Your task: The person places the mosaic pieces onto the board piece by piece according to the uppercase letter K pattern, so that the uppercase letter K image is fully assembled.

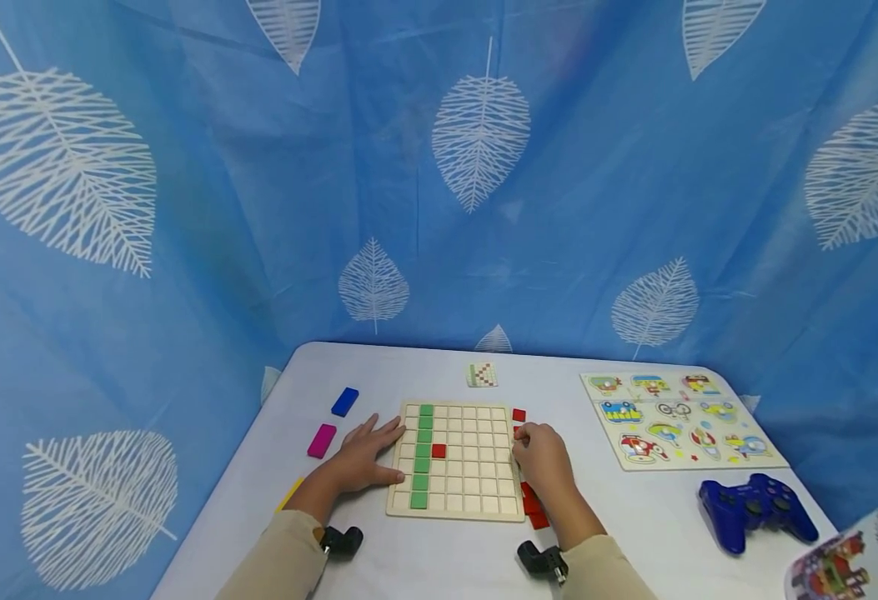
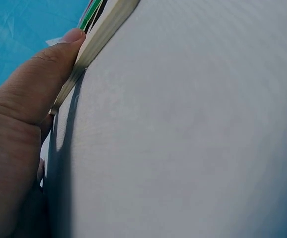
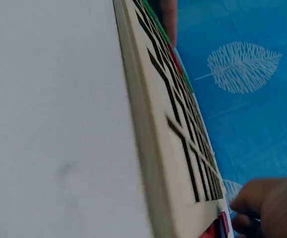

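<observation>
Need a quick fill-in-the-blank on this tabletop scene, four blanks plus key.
1. The line of tiles running down the grid board is ____ in color.
2. The lone tile beside that line on the board is ____ in color.
3. In the head view, the left hand touches the grid board's ____ edge.
4. In the head view, the picture puzzle lies to the ____ of the grid board.

Missing words: green; red; left; right.
</observation>
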`<state>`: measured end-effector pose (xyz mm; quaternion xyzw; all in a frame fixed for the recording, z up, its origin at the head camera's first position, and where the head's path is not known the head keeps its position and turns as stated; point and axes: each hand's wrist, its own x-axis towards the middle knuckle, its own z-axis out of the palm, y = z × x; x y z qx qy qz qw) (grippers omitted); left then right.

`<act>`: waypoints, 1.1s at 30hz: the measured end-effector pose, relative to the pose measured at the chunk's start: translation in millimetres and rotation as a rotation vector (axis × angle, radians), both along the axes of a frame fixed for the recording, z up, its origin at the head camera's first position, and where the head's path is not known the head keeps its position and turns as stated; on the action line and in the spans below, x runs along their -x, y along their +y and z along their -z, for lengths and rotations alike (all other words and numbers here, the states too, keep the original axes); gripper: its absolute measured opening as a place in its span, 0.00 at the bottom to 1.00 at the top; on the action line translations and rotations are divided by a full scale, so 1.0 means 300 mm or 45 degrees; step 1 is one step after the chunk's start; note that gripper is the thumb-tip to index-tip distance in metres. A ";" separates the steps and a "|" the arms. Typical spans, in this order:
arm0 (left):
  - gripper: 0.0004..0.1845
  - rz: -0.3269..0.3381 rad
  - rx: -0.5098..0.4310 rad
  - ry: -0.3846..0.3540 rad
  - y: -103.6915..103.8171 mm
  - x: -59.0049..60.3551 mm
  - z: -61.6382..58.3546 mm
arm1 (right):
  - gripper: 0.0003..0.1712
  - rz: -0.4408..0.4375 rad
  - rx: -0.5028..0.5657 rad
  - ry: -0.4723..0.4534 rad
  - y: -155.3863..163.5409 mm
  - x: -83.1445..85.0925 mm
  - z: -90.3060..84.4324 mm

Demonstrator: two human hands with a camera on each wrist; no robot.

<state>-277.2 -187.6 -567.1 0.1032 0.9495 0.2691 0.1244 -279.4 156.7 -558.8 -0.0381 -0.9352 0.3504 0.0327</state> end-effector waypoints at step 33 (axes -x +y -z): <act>0.52 0.012 0.001 -0.027 -0.008 0.002 -0.010 | 0.15 -0.447 -0.019 0.001 -0.191 0.077 -0.045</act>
